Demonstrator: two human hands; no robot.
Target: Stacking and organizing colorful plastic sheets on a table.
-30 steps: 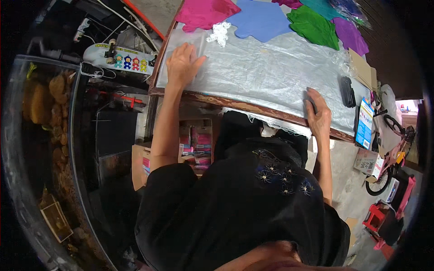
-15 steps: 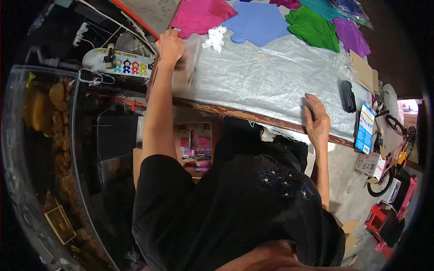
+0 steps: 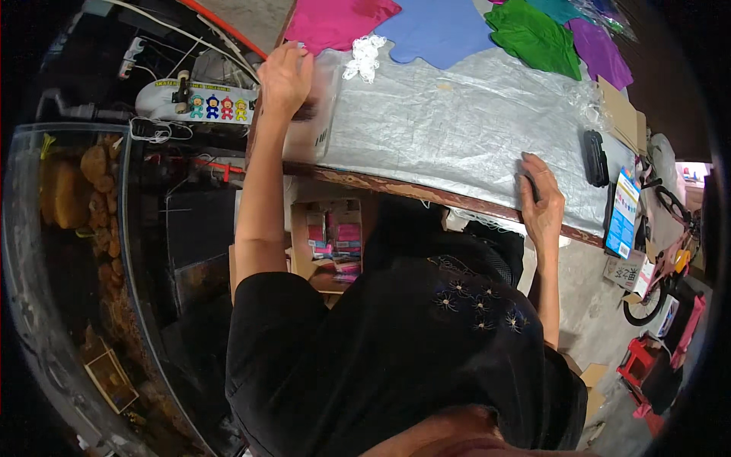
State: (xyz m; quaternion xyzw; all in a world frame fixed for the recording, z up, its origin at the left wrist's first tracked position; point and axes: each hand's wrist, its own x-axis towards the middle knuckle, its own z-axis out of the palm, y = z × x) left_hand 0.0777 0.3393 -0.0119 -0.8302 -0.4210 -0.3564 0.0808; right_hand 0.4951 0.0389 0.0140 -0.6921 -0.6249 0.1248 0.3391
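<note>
Head view looked down on a wooden table covered by a crinkled silver sheet, with flat felt cut-outs in pink, blue and green along its far edge. Left hand gripped the sheet's left corner, fingers curled. Right hand lay flat, fingers spread, at the near edge. Sheet's middle lay bare.

Up top I'm seeing a pink cloth piece, a blue one, green and purple lying in a row. At lower left, a glass tank is sitting; a cardboard box is resting below centre.
</note>
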